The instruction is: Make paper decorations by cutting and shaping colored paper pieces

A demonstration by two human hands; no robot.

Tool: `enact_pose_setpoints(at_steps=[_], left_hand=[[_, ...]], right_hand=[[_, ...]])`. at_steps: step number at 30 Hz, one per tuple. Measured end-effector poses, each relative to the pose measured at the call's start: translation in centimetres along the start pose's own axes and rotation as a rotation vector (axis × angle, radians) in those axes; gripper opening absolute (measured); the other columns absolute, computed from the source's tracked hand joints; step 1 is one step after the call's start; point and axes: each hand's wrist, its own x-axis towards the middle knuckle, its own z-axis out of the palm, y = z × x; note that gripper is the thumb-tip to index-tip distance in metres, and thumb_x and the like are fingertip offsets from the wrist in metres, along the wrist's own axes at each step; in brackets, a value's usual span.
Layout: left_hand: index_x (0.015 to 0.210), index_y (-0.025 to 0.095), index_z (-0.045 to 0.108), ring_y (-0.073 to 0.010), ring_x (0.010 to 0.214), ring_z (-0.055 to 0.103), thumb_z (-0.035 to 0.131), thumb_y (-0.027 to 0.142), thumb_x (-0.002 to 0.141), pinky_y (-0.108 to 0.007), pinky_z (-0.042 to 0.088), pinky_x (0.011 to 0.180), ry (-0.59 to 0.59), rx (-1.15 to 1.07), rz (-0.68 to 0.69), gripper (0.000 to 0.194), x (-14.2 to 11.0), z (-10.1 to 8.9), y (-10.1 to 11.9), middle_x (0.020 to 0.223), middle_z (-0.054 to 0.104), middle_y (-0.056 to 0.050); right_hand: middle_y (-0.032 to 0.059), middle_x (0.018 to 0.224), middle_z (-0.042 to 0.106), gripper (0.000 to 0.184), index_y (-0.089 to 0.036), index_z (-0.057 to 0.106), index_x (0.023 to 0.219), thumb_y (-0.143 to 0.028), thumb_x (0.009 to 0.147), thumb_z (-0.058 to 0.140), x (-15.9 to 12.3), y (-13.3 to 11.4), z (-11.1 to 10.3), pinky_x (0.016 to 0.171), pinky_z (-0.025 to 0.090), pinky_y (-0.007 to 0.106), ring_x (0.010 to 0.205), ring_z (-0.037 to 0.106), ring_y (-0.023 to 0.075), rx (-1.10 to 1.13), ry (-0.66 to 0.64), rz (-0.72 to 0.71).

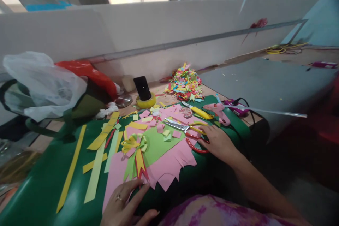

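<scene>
My right hand has its fingers at the handles of a pair of scissors, one handle yellow and one red. The blades point left, partly spread, over the paper scraps. At the lower edge my left hand, wearing a ring, has its fingers apart, with the fingertips by the red and yellow tails of a paper ribbon rosette. That rosette has yellow, green and pink loops and lies on green paper over pink paper. Small cut pieces are scattered around the blades.
Paper strips lie left on the green mat. Behind are a yellow-handled cutter, a pink glue gun with a long glue stick, a phone on a tape roll, a heap of paper rosettes and plastic bags.
</scene>
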Motion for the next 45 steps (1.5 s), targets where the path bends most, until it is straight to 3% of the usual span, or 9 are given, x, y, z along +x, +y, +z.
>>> enact_pose_setpoints(at_steps=[9,14,17,20,22,25,31,36,45], left_hand=[[0.121,0.029,0.059,-0.0239,0.09,0.066,0.062,0.029,0.084,-0.034,0.054,0.078,-0.004,0.135,-0.078,0.037,-1.3,0.1,-2.2,0.1,0.067,-0.008],[0.15,0.024,0.022,-0.04,0.124,0.049,0.068,0.062,0.065,-0.053,0.044,0.094,-0.151,0.323,-0.281,0.104,-2.7,0.8,-4.2,0.141,0.049,-0.019],[0.153,0.022,0.009,-0.0406,0.134,0.038,0.071,0.057,0.059,-0.056,0.036,0.1,-0.38,0.34,-0.382,0.117,-3.9,1.5,-4.6,0.15,0.037,-0.019],[0.152,0.021,0.013,-0.0395,0.137,0.033,0.072,0.054,0.057,-0.054,0.034,0.103,-0.509,0.337,-0.423,0.117,-4.5,1.8,-4.6,0.152,0.033,-0.018],[0.152,0.02,0.013,-0.0403,0.137,0.034,0.072,0.059,0.057,-0.055,0.035,0.101,-0.493,0.351,-0.406,0.118,-4.4,1.9,-4.5,0.152,0.034,-0.019],[0.153,0.018,0.008,-0.0409,0.133,0.04,0.068,0.067,0.06,-0.054,0.038,0.099,-0.364,0.391,-0.372,0.121,-3.9,2.3,-4.1,0.148,0.04,-0.021],[0.153,0.016,0.005,-0.0378,0.121,0.052,0.054,0.072,0.073,-0.047,0.043,0.094,-0.164,0.385,-0.278,0.109,-2.8,2.7,-3.8,0.137,0.053,-0.021],[0.152,0.02,0.011,-0.0333,0.117,0.057,0.056,0.066,0.077,-0.045,0.047,0.093,-0.155,0.27,-0.258,0.099,-2.8,1.7,-4.1,0.135,0.056,-0.017],[0.132,0.018,0.049,-0.0264,0.11,0.063,0.06,0.038,0.083,-0.036,0.054,0.09,-0.145,0.245,-0.264,0.054,-2.5,0.6,-3.8,0.122,0.066,-0.013]], right_hand=[[0.0086,0.089,0.066,0.01,-0.02,0.059,0.083,-0.029,0.082,0.058,0.7,2.6,0.1,0.069,0.05,0.037,0.086,0.061,0.0276,-0.146,0.001,0.106],[0.0114,0.099,0.068,0.014,-0.021,0.064,0.095,-0.025,0.087,0.054,0.5,1.1,-0.3,0.081,0.051,0.043,0.096,0.061,0.0294,-0.059,0.15,-0.056],[0.0118,0.113,0.066,0.025,-0.022,0.065,0.108,-0.034,0.088,0.059,0.0,-1.7,-1.2,0.092,0.048,0.043,0.109,0.059,0.0282,0.192,-0.012,-0.312],[0.016,0.13,0.059,0.064,-0.019,0.059,0.126,-0.056,0.075,0.07,-0.2,-3.9,-1.6,0.098,0.045,0.044,0.121,0.052,0.0318,0.292,-0.332,-0.422],[0.0177,0.134,0.056,0.068,-0.017,0.057,0.129,-0.059,0.076,0.067,0.0,-4.4,-1.4,0.101,0.044,0.047,0.124,0.05,0.0332,0.273,-0.406,-0.383],[0.0168,0.133,0.058,0.049,-0.017,0.059,0.125,-0.045,0.085,0.063,0.8,-4.0,-0.5,0.101,0.042,0.051,0.122,0.052,0.0328,0.202,-0.33,-0.294],[0.0134,0.114,0.067,0.024,-0.016,0.066,0.104,-0.027,0.082,0.068,1.8,-3.2,-0.3,0.092,0.049,0.047,0.107,0.06,0.0314,0.103,-0.238,-0.262],[0.0115,0.114,0.067,0.025,-0.017,0.064,0.108,-0.013,0.084,0.062,2.2,-4.6,0.0,0.088,0.051,0.042,0.105,0.059,0.0269,0.149,-0.17,-0.5],[0.0083,0.096,0.069,0.025,-0.019,0.062,0.098,-0.031,0.079,0.074,3.5,-6.6,2.0,0.076,0.051,0.039,0.091,0.06,0.0266,0.068,-0.218,-0.553]])
